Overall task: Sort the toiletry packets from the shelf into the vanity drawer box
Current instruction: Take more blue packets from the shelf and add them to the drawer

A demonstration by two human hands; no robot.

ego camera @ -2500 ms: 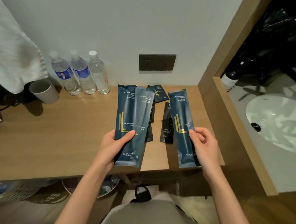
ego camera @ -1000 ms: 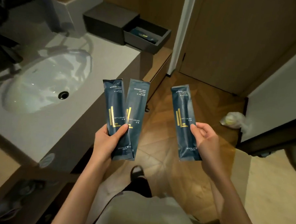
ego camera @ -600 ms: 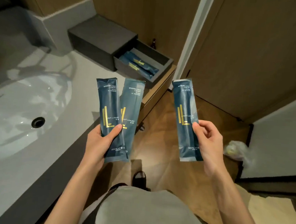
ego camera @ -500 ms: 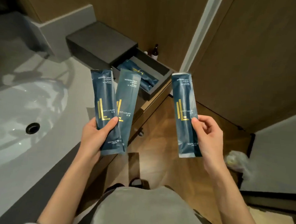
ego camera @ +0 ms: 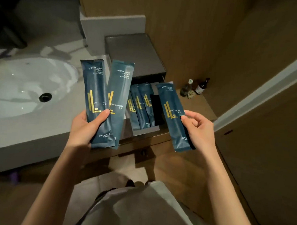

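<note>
- Drawer box [ego camera: 146, 131] at the counter's right edge, drawer out, three dental-kit packets [ego camera: 141, 108] inside, dark gap beside them.
- Left hand [ego camera: 85, 128] clamps two packets [ego camera: 107, 101].
- Right hand [ego camera: 197, 128] pinches one packet [ego camera: 174, 117] above the drawer's right edge.

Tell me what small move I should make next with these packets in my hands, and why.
Probably lower the right hand and slip its packet into the open drawer. That packet already hangs over the drawer's right side, where a dark gap shows beside the packets already inside. The left hand holds two packets, which can follow.
</note>
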